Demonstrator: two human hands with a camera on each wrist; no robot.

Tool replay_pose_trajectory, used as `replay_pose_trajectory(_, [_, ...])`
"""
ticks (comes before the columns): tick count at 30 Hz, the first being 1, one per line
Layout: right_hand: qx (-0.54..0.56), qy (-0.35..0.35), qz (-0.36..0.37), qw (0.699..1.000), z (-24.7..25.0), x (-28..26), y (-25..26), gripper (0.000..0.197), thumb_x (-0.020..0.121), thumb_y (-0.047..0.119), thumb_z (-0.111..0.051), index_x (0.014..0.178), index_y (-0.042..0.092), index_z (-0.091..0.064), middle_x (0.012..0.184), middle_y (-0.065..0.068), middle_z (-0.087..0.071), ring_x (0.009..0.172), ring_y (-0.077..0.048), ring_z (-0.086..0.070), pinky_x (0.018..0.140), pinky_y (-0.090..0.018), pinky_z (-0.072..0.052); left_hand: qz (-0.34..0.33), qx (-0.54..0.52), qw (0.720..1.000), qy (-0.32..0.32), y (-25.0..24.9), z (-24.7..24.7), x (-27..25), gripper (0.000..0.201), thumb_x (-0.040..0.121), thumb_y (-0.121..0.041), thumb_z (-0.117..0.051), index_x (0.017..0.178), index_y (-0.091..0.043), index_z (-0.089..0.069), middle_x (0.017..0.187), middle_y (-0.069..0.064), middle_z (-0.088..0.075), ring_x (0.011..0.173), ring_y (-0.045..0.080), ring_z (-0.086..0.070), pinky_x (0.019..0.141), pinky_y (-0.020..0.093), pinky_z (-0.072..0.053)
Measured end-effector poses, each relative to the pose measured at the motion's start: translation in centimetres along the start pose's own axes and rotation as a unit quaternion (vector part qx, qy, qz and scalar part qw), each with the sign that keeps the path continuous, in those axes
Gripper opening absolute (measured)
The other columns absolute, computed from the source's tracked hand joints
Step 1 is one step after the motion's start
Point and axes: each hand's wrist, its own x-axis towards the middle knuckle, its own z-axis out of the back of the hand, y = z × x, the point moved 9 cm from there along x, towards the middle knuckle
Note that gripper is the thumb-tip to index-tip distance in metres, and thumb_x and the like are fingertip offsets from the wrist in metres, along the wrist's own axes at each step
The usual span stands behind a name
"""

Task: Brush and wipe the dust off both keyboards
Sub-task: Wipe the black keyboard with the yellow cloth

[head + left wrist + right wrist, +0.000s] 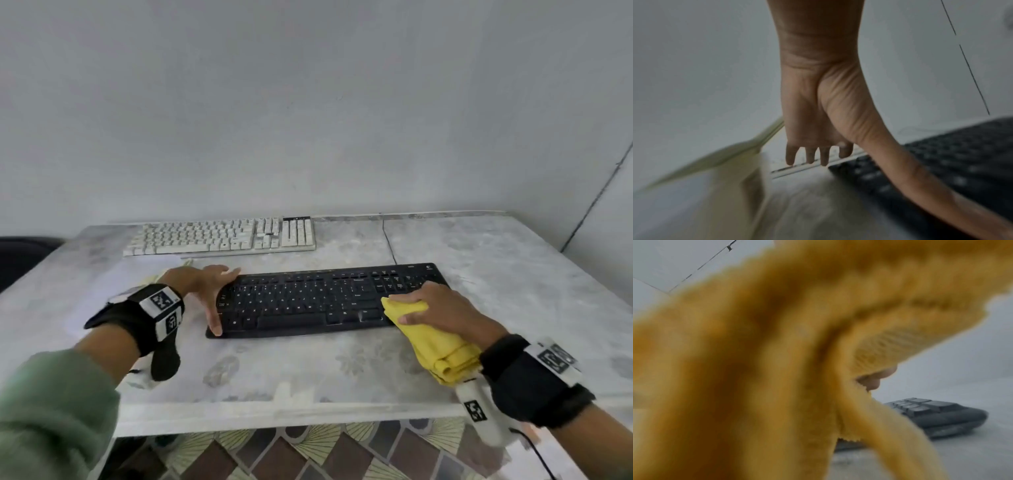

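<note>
**Right hand wipes the black keyboard while the left steadies it**

The right hand point(433, 308) bunches a yellow cloth point(431, 337), fingers curled over the wad and pressing it onto the right end of the black keyboard point(308, 301), by the number pad. The left hand point(205, 287) is spread, its thumb on the near-left corner and its fingers at the far-left edge, bracing the board without gripping it.

The black keyboard lies across the middle of the bench point(513, 274); the white keyboard point(219, 236) sits beyond it, well apart, against the far-left edge by the wall.

The cloth looks soft and limp, so it probably wipes best held as a thick wad, with its loose tail trailing toward the near edge. The keyboard looks light and stiff and would likely slide under a wipe; its end edges seem the sensible places to hold it. The keycaps may catch the fabric.

No containers are in view.
</note>
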Motion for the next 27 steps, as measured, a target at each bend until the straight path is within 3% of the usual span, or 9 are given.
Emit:
replay_pose_trajectory(5, [-0.061,-0.026,-0.017,0.998,-0.5,-1.2,0.0,0.065,0.074,0.057,-0.066,0.131,0.053,-0.037,0.111,0.004,-0.047,0.104,-0.013,-0.05,0.075,-0.025,-0.032,-0.039,-0.021,0.999,0.013,-0.2,-1.6,0.3,0.145,0.058,-0.053,-0.084,0.148,-0.013,0.022,0.158,0.006,0.014,0.147,0.025,0.007,0.12,0.042,-0.006])
replay_pose_trajectory(9, [-0.07,-0.058,-0.03,0.995,0.1,-1.5,0.7,0.055,0.082,0.045,-0.063,0.132,0.049,-0.041,0.084,0.013,-0.041,0.105,-0.014,-0.05,0.073,-0.023,-0.03,-0.06,-0.007,0.998,0.016,-1.9,-0.8,0.4,0.142,0.06,-0.052,-0.083,0.148,-0.012,0.021,0.158,0.007,0.012,0.146,0.027,0.004,0.119,0.043,-0.009])
replay_pose_trajectory(12, [-0.031,-0.122,-0.033,0.992,1.4,-1.4,1.8,0.049,0.086,0.036,-0.061,0.131,0.046,-0.044,0.09,0.008,-0.046,0.103,-0.016,-0.051,0.072,-0.024,-0.029,-0.066,-0.014,0.998,0.001,-1.7,-0.7,0.3,0.146,0.054,-0.058,-0.084,0.15,-0.014,0.017,0.158,0.006,0.006,0.145,0.029,-0.001,0.118,0.046,-0.012])
replay_pose_trajectory(15, [-0.01,-0.147,0.013,0.989,1.1,-1.3,5.0,0.047,0.086,0.038,-0.06,0.13,0.045,-0.047,0.101,0.003,-0.052,0.101,-0.018,-0.052,0.071,-0.026,-0.03,-0.075,-0.009,0.996,-0.041,-1.8,-0.5,-0.7,0.156,0.039,-0.072,-0.08,0.15,-0.018,0.015,0.157,0.005,0.003,0.143,0.032,-0.006,0.117,0.046,-0.01])
replay_pose_trajectory(18, [-0.027,-0.108,0.058,0.992,-1.1,-1.0,8.6,0.045,0.087,0.043,-0.057,0.13,0.048,-0.045,0.105,0.001,-0.051,0.101,-0.022,-0.054,0.073,-0.028,-0.032,-0.078,-0.001,0.991,-0.108,-2.5,0.1,-2.0,0.15,0.05,-0.06,-0.085,0.149,-0.014,0.018,0.156,0.008,0.005,0.143,0.032,0.0,0.115,0.046,-0.002])
replay_pose_trajectory(23, [-0.082,-0.064,0.125,0.987,-3.6,-1.1,15.0,0.044,0.091,0.045,-0.049,0.134,0.05,-0.037,0.107,-0.003,-0.047,0.098,-0.028,-0.056,0.083,-0.035,-0.042,-0.057,-0.03,0.982,-0.179,-2.8,0.2,-4.2,0.158,0.045,-0.056,-0.089,0.147,-0.015,0.024,0.155,0.015,0.016,0.142,0.038,0.018,0.111,0.053,0.015])
replay_pose_trajectory(27, [-0.164,-0.077,0.211,0.961,-4.7,-1.7,21.4,0.038,0.095,0.036,-0.043,0.133,0.043,-0.041,0.103,-0.004,-0.041,0.072,-0.029,-0.053,0.065,-0.032,-0.039,-0.025,0.013,0.972,-0.234,-3.3,0.6,-5.6,0.16,0.041,-0.061,-0.087,0.148,-0.012,0.021,0.153,0.016,0.006,0.142,0.036,0.006,0.113,0.055,0.0])
